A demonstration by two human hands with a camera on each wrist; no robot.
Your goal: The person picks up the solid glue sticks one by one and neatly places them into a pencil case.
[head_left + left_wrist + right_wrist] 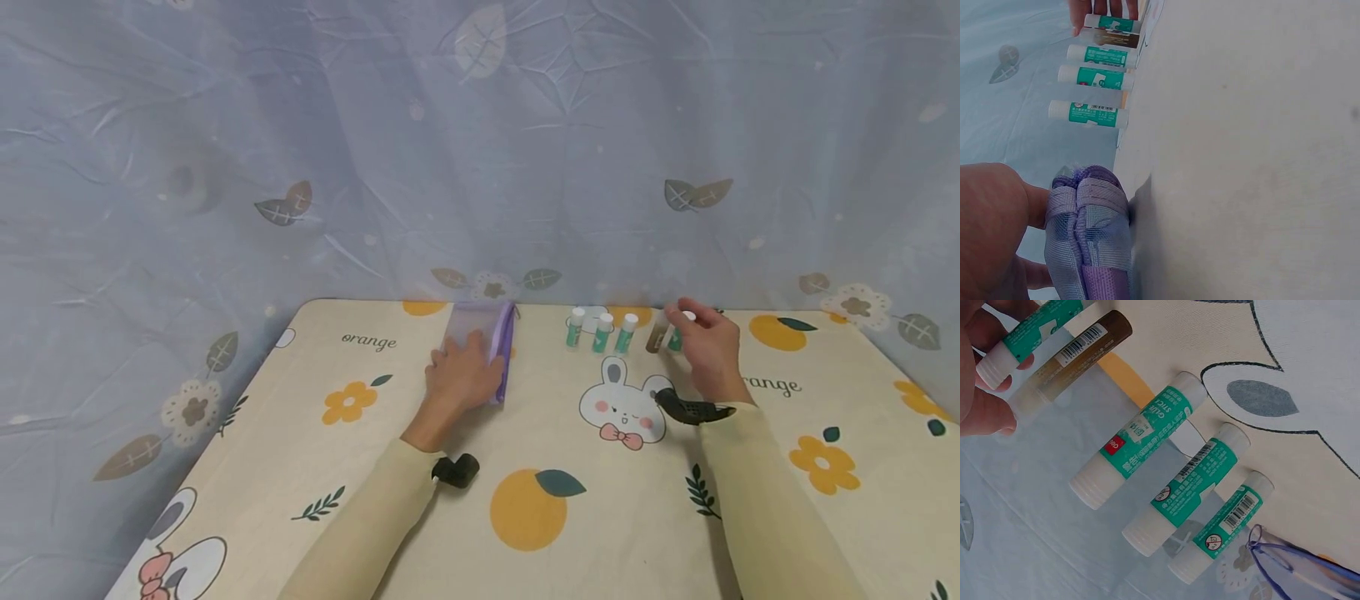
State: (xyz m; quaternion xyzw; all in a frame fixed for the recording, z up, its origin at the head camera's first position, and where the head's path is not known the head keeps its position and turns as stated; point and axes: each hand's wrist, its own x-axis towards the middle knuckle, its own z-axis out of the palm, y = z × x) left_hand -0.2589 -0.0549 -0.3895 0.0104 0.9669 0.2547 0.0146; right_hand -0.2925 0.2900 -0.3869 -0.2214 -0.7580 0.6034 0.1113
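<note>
My left hand (461,375) rests with spread fingers on a purple mesh zipper pouch (506,333). In the left wrist view the pouch (1104,231) shows its bound end, with fingers along one side only. Right of it, three glue sticks (1141,440) with green labels and white caps stand in a row. My right hand (708,346) is at the row's right end. Its thumb and a fingertip pinch the pale, blurred cap of a brown glue stick (1079,353). Another green glue stick (1044,326) sits within the same hand, partly covered by it.
A cream cloth (420,517) printed with oranges, flowers and rabbits covers the table. Behind the table's far edge hangs a grey-blue curtain (480,167) with leaf prints; it also runs down the left side.
</note>
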